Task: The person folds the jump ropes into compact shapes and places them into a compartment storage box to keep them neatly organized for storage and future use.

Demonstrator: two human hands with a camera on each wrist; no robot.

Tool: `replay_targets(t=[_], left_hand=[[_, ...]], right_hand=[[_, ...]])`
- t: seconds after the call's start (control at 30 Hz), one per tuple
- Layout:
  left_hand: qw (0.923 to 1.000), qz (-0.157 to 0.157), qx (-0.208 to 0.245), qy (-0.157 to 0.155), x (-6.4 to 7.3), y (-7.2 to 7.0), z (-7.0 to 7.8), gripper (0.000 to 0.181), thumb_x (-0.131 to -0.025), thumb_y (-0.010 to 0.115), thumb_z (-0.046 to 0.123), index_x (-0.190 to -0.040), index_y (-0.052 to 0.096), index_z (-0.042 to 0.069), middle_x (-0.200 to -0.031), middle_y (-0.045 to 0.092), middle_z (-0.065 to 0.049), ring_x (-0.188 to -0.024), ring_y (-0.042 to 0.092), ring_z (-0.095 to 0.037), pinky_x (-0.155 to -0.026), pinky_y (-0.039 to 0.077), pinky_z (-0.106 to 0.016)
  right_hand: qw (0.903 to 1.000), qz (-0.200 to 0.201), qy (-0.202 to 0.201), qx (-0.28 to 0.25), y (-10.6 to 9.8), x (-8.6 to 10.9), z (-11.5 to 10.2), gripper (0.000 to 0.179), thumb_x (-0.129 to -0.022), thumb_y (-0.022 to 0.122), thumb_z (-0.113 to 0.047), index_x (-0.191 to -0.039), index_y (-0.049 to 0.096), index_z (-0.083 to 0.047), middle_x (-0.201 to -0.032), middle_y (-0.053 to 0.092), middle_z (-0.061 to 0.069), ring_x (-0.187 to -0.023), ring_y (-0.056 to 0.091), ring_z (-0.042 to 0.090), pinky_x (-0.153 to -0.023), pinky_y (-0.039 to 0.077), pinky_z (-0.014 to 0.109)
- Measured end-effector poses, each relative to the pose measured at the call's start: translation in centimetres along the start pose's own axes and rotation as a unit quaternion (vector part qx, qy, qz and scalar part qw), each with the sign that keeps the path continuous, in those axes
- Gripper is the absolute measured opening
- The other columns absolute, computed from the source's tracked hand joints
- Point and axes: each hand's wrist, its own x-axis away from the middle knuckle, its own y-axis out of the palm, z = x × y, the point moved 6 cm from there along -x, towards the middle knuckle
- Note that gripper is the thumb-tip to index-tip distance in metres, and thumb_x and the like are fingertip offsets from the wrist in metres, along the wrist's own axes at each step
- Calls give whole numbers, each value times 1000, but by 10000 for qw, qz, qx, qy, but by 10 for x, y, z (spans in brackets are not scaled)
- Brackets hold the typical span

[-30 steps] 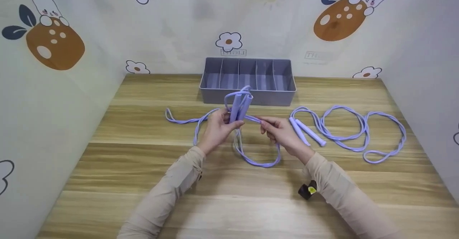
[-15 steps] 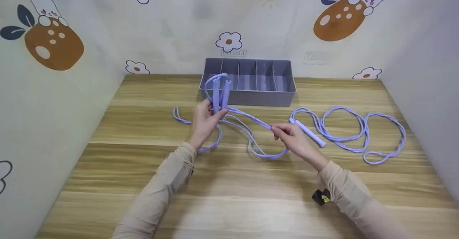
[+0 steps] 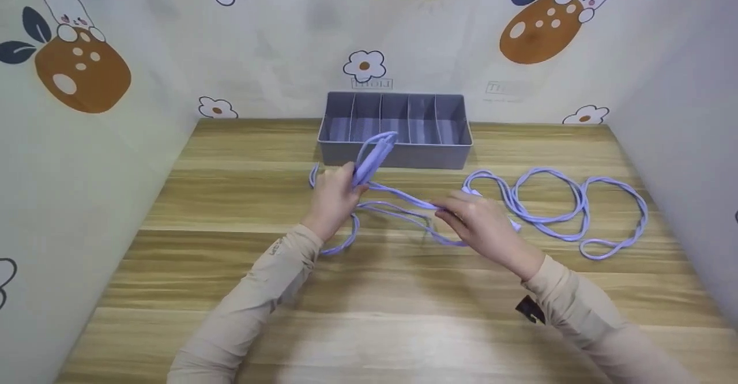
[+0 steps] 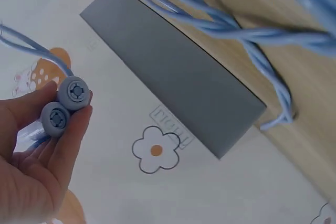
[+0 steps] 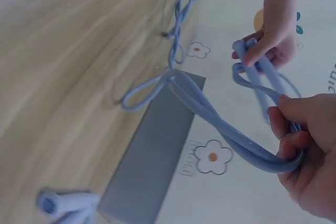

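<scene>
"How are the hands?"

"The left hand [image 3: 331, 199] grips two handles [image 3: 375, 162], fingers curled round them. At its three o'clock, the right hand [image 3: 478, 222] holds the rope [image 3: 403, 195] between bent fingers and thumb."

"Around them?"

"The box [image 3: 398, 156] at twelve o'clock, a second rope [image 3: 542, 221] on the table [image 3: 398, 326] at three."

"Any writing?"

"Boxed lettering [image 3: 372, 84] on the wall [image 3: 277, 49], past the box, too blurred to read; marks [image 3: 275, 249] on the left sleeve [image 3: 294, 266], too small."

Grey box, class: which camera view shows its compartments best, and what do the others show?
The head view: it looks into the grey box, showing all five compartments. Both wrist views show only a plain outer side, compartments hidden.
</scene>
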Motion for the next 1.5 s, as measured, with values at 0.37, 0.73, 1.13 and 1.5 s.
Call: replay_targets(t=[0.37, 0.73, 1.13, 1.5], left_hand=[[9819, -499, -1638, 812, 9, 18, 35, 9, -70, 65, -6, -68, 59, 1, -62, 62, -12, -55, 61, -29, -50, 51, -39], [9113, 80, -3555, 2077, 27, 36, 65, 8, -73, 61, -2, -74, 65, 5, -59, 59, -1, -45, 53, -10, -39, 43, -22], [8629, 225, -3667, 3471, 35, 40, 64, 4, -80, 55, 1, -81, 58, 5, -70, 56, -2, -51, 51, -7, -40, 41, -17], [8172, 522, -3763, 4334, 40, 37, 60, 8, -84, 54, 6, -90, 59, 4, -87, 62, -5, -73, 61, -12, -67, 51, -19]], right_hand=[[9838, 289, -1424, 1053, -20, -28, -29, 6, -79, 68, -10, -84, 65, -8, -71, 51, 0, -51, 47, 12, -40, 41, 25], [9902, -113, -1293, 506, -27, -46, -23, 4, -81, 67, -11, -82, 66, -8, -73, 53, -1, -61, 52, 11, -52, 48, 24], [9920, -521, -1014, -550, -27, -56, -3, 6, -83, 65, -11, -85, 68, -7, -76, 60, -1, -65, 55, 9, -56, 47, 24], [9707, -1670, -182, -1718, -21, -65, 19, 12, -79, 68, -10, -88, 71, -2, -79, 68, 5, -66, 59, 12, -57, 48, 24]])
